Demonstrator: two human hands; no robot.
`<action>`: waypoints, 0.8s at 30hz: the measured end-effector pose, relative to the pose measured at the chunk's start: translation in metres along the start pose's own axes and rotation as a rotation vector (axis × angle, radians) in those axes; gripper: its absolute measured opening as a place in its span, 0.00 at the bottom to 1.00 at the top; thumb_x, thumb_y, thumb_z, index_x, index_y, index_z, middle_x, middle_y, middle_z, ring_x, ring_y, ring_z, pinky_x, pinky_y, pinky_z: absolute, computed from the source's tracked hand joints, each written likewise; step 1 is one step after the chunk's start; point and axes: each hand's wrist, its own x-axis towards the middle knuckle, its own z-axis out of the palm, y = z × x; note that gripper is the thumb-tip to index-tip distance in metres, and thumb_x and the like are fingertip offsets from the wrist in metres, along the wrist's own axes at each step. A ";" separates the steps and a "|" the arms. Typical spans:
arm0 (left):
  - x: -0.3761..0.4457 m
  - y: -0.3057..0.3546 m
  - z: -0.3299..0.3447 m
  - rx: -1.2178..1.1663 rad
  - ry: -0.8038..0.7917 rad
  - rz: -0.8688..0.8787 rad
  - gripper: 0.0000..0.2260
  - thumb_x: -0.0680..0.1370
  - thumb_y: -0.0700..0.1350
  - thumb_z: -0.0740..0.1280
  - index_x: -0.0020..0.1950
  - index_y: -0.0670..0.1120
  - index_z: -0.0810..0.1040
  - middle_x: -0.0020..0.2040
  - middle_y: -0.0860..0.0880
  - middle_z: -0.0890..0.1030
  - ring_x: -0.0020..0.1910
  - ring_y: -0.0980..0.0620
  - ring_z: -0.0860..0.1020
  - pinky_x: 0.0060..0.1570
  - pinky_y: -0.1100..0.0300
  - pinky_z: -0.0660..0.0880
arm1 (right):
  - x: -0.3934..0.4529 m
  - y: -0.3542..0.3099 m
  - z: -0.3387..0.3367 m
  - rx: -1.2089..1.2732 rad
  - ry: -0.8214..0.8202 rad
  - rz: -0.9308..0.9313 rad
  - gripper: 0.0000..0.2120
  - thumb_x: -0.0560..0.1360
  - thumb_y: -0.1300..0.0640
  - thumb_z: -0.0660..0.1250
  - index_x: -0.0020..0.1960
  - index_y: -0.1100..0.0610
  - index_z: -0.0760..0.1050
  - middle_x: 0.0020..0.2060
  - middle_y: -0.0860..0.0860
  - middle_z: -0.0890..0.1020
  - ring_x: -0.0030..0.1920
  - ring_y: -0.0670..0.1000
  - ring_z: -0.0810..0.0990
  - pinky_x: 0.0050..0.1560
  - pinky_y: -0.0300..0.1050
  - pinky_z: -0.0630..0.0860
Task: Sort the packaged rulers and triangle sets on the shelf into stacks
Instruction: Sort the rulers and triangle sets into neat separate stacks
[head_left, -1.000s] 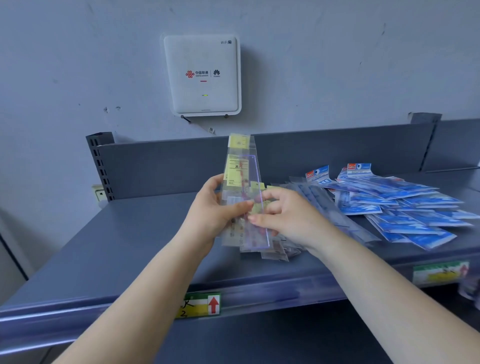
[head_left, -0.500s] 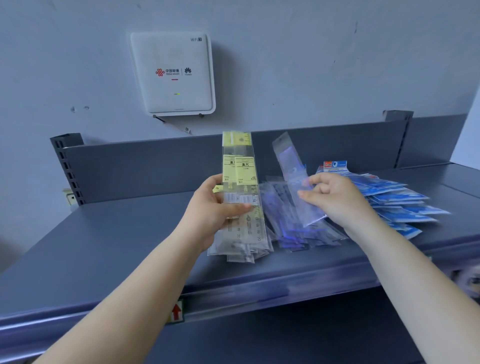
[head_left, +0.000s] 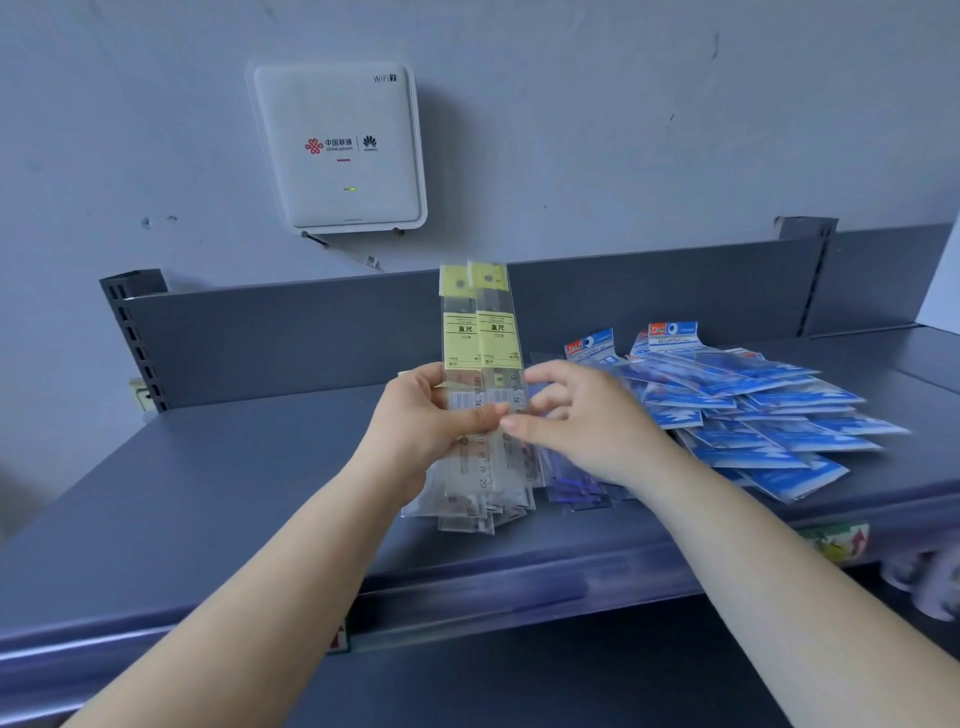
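My left hand (head_left: 421, 421) grips a fanned bundle of clear ruler packets with yellow labels (head_left: 478, 332), held upright above the grey shelf (head_left: 234, 493). The bundle's lower ends hang near the shelf's front. My right hand (head_left: 587, 421) is at the bundle's right edge, thumb and curled fingers pinching the rightmost packet. Just behind that hand lies a small pile of clear, purple-tinted packets (head_left: 571, 488). To the right spreads a loose heap of blue triangle-set packets (head_left: 753, 415).
The shelf's grey back panel (head_left: 285, 338) rises behind the packets, with a white WiFi box (head_left: 337, 145) on the wall above. A green and yellow price label (head_left: 836, 540) sits on the front rail. Pale cups (head_left: 930, 577) stand below at the right.
My right hand put a clear purple-tinted packet down on the pile to the right, then came back to the ruler bundle. My left hand kept holding the bundle upright.
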 end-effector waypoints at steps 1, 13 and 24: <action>-0.002 0.001 0.000 -0.009 0.001 0.005 0.15 0.69 0.35 0.73 0.54 0.40 0.79 0.45 0.42 0.85 0.38 0.48 0.83 0.41 0.54 0.82 | 0.003 -0.003 0.004 0.009 -0.002 0.002 0.23 0.69 0.53 0.74 0.61 0.52 0.72 0.39 0.45 0.81 0.41 0.44 0.78 0.49 0.41 0.73; -0.002 0.015 -0.051 0.043 -0.003 -0.093 0.08 0.74 0.32 0.68 0.49 0.42 0.79 0.40 0.46 0.85 0.37 0.51 0.84 0.33 0.61 0.81 | 0.013 -0.010 -0.009 0.354 0.151 0.046 0.16 0.73 0.63 0.70 0.59 0.56 0.74 0.31 0.45 0.80 0.23 0.38 0.72 0.27 0.32 0.68; 0.006 0.011 -0.060 0.358 -0.059 -0.243 0.02 0.79 0.45 0.64 0.50 0.48 0.76 0.47 0.48 0.80 0.35 0.54 0.73 0.31 0.63 0.67 | 0.006 -0.020 0.041 -0.351 -0.177 0.123 0.29 0.76 0.53 0.66 0.71 0.61 0.59 0.63 0.54 0.72 0.61 0.54 0.74 0.60 0.46 0.71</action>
